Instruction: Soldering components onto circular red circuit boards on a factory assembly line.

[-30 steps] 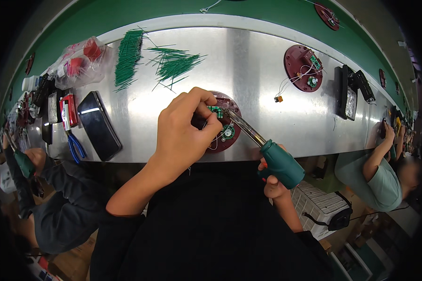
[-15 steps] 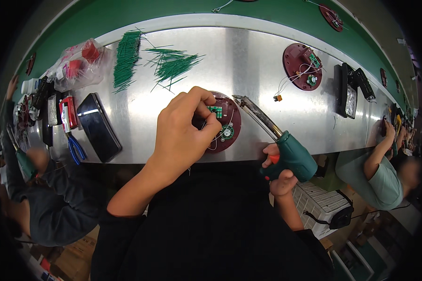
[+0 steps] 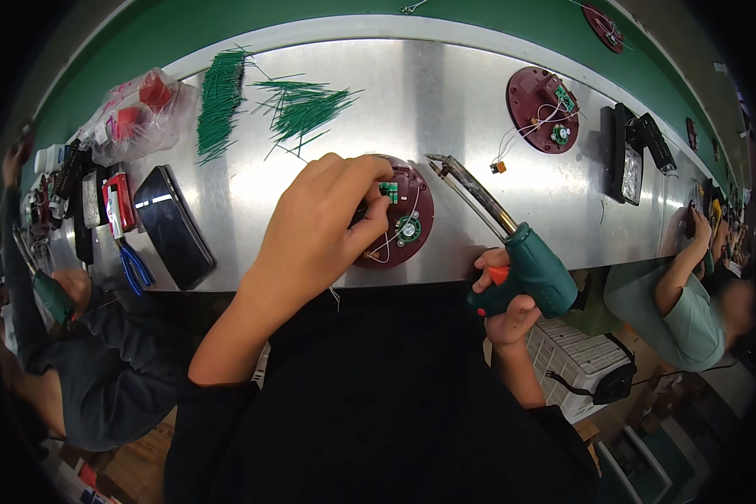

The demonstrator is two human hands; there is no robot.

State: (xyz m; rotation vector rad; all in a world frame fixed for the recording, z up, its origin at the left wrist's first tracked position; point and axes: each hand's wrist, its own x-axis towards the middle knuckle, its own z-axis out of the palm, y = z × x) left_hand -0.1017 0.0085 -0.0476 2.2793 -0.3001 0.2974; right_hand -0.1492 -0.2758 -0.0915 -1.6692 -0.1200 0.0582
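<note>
On the metal bench in front of me lies a round dark red disc (image 3: 420,186) carrying a small green circuit board (image 3: 389,192), a round green part (image 3: 409,229) and white wires. My left hand (image 3: 311,223) is over its left side, thumb and index finger curled toward each other beside the board. Whatever sits between those fingertips is hidden. A green soldering gun (image 3: 542,273) with an orange trigger is gripped in my right hand (image 3: 510,323). Its metal tip points up and left, just right of the disc and apart from it.
Green wire pieces form a pile (image 3: 221,105) and a looser heap (image 3: 311,109) at the back. Left stand a phone (image 3: 175,227), blue-handled pliers (image 3: 133,267) and a plastic bag (image 3: 139,118). Another disc (image 3: 525,109) lies back right near a black holder (image 3: 626,164). Co-workers sit both sides.
The soldering gun has shifted a little to the right with my right hand. My left hand has drawn slightly left over the disc, and the whole view has tilted slightly.
</note>
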